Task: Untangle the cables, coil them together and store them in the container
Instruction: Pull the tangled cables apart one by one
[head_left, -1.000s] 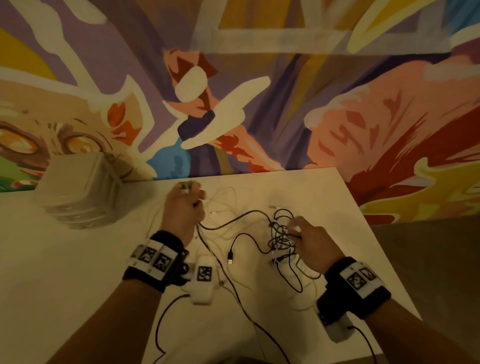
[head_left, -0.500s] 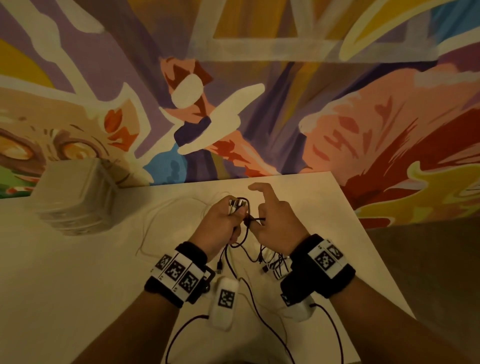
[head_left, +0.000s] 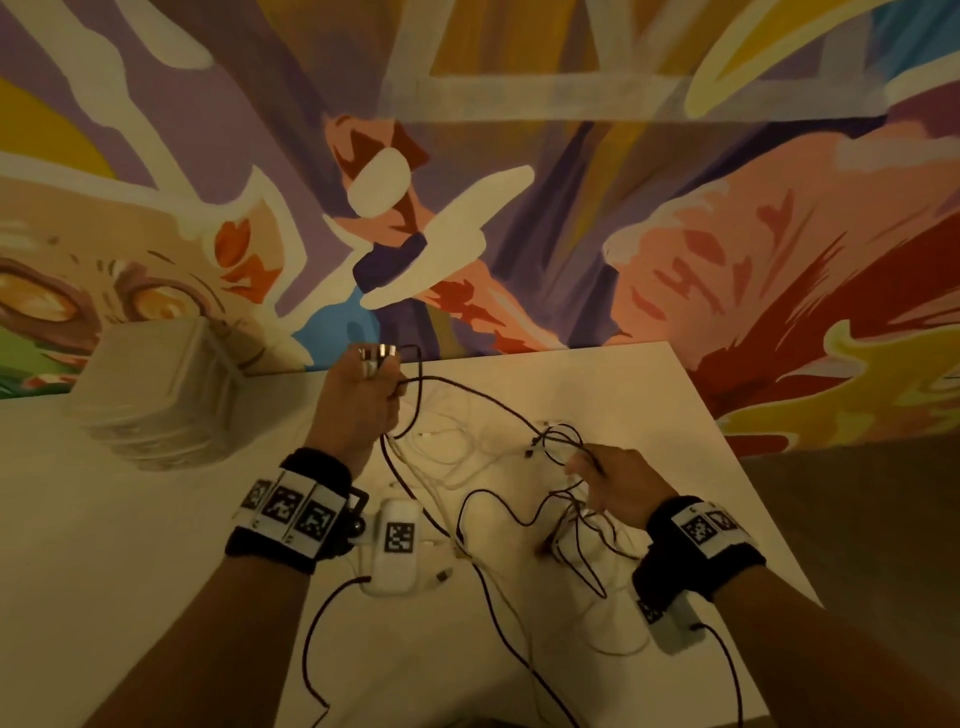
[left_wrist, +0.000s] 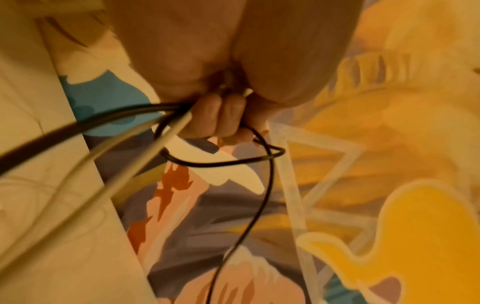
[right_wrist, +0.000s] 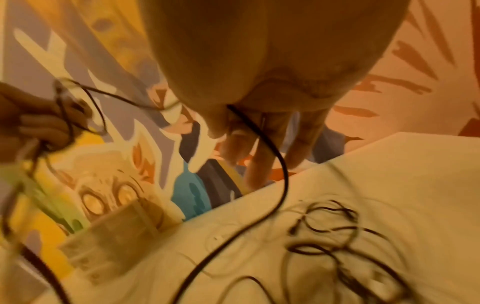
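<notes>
Black cable (head_left: 470, 395), which half a second ago both hands pinched close together, now stretches from the left hand (head_left: 358, 400), whose fingers (left_wrist: 221, 115) grip its plugs, down to the right hand's (head_left: 618, 483) pinch beside the knot (head_left: 561, 447), so untangling advances.

White table (head_left: 613, 374) set against a painted wall; on it, a translucent lidded container (head_left: 156, 395) at far left and a loose tangle of black cables (head_left: 561, 499) and white cables (head_left: 452, 447) mid-surface
</notes>
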